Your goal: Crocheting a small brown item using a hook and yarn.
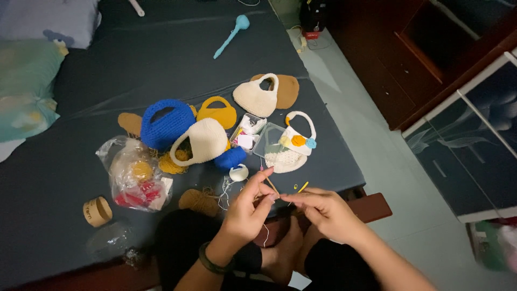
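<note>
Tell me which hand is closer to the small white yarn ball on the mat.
Left. The left hand sits just below the white yarn ball, its fingertips close beside it. The right hand is further off, below and to the ball's right.

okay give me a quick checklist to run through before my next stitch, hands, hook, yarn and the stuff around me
1. Left hand pinching the pale yarn: ok.
2. Right hand holding the crochet hook: ok.
3. Hook tip caught in a loop: cannot tell, too small.
4. Yarn strand free of tangles: cannot tell.
5. White yarn ball close to the hands: ok.
6. Clear plastic box of small parts within sight on the dark mat: ok.
</note>
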